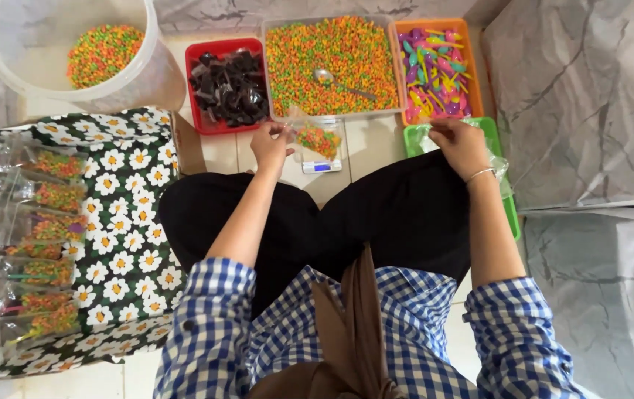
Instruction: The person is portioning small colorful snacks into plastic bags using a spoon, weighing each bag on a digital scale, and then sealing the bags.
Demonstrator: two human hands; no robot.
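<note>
While the small digital scale (321, 165) sits on the floor just ahead of the knees, I take it as my landmark for everything else. A clear bag (318, 139) part-filled with the orange, green and yellow pellets stands on its platform. My left hand (271, 143) is just left of the scale, its grip pinched on the bag's upper edge. My right hand (459, 145) is well to the right of the scale, over the green tray (493, 131), fingers closed on a piece of clear film there; I judge it an empty bag, though the film is hard to make out.

Directly behind the scale lies the clear tub of pellets (332, 63), with a metal spoon (335, 82) resting in it. Behind and left of the scale is the red tray of dark pieces (227, 87); behind and right is the orange tray of coloured plastic spoons (435, 68). Far to the left and behind, a white bucket (73, 48) holds only a low layer of pellets.

As for progress, I count about seven filled bags (40, 244) laid in a column on the flowered cloth (134, 222), well left of the scale and nearer to me. So I judge a batch is done, one bag is on the scale mid-fill, and much is left: the tub is nearly full.
</note>
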